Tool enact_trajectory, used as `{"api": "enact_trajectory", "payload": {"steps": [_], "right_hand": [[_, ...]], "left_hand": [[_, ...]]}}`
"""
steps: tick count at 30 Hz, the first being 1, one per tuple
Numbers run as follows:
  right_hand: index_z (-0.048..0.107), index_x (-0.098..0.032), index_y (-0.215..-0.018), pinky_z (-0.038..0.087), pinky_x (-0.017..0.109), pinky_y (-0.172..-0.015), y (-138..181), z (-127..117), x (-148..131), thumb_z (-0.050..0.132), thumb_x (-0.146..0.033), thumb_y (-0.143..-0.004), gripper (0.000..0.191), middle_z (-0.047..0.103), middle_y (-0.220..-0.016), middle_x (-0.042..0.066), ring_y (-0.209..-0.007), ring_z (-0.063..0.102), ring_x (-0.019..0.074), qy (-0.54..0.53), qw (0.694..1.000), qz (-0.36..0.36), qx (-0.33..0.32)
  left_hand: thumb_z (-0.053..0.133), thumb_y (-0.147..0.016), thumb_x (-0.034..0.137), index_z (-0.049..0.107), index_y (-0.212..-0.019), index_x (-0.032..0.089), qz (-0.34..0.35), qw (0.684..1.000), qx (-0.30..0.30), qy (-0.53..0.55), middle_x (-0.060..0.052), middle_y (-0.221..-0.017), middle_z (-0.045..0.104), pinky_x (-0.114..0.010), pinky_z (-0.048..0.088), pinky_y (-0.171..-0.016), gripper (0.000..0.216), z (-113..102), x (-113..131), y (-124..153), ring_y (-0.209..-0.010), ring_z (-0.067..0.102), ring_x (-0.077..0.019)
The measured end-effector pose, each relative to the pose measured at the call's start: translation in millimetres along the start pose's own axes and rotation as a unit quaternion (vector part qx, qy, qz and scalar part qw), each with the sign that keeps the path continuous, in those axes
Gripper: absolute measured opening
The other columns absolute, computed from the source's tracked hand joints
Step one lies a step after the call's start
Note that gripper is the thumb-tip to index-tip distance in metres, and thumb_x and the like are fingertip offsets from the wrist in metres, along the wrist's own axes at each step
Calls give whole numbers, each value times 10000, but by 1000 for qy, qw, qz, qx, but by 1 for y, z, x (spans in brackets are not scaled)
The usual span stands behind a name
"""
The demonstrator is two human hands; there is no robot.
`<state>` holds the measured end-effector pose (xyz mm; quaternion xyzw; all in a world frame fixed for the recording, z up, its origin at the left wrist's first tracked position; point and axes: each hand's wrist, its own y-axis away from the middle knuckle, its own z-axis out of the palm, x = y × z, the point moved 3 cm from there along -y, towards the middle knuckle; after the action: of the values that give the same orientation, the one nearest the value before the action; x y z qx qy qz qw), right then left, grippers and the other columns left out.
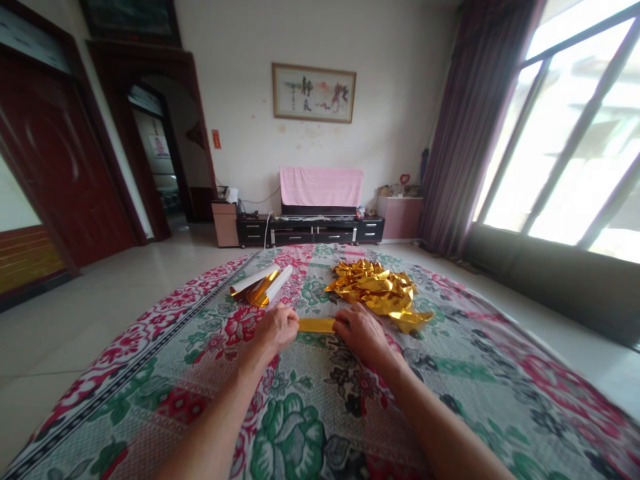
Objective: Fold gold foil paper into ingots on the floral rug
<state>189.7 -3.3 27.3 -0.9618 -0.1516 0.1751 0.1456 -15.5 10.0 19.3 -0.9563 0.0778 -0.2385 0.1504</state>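
Note:
A flat strip of gold foil paper (317, 325) is stretched level between my two hands, just above the flowered cloth. My left hand (278, 327) pinches its left end, fingers closed. At the right end my right hand (364, 331) grips it the same way, knuckles up. Beyond my right hand lies a heap of crumpled and folded gold foil pieces (377, 288). Past my left hand rest rolled sheets (263, 285), white on one side and shiny gold on the other.
A patterned cloth (287, 433) in red, green and grey covers the round table. Across the room stands a low black cabinet (313, 233) bearing something under a pink cloth (321, 187). A window (565, 133) and purple curtain (455, 133) are on the right, doors (55, 147) on the left.

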Motion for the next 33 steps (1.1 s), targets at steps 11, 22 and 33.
{"api": "enact_trajectory", "payload": {"steps": [11, 22, 33], "right_hand": [[596, -173, -687, 316, 212, -589, -12, 0, 3, 521, -221, -718, 94, 582, -691, 16, -655, 524, 123, -46, 999, 11, 20], [590, -173, -665, 371, 215, -548, -12, 2, -5, 543, -292, -693, 131, 581, -588, -4, -551, 509, 122, -299, 948, 37, 107], [551, -156, -684, 337, 186, -471, -11, 11, -26, 574, -337, -694, 182, 551, -572, -31, -484, 446, 71, -459, 886, 52, -41]], "left_hand": [[488, -725, 188, 580, -1053, 167, 49, 998, 34, 20, -67, -918, 610, -296, 439, -808, 341, 5, 11, 3, -866, 565, -187], [581, -715, 333, 463, -1223, 172, -85, 942, 44, 322, -58, -856, 666, -274, 453, -702, 545, 6, 10, -2, -794, 620, -187], [678, -607, 336, 613, -862, 154, -187, 759, -10, 623, -20, -778, 664, -191, 429, -532, 320, 11, 15, 0, -629, 594, -104]]}}
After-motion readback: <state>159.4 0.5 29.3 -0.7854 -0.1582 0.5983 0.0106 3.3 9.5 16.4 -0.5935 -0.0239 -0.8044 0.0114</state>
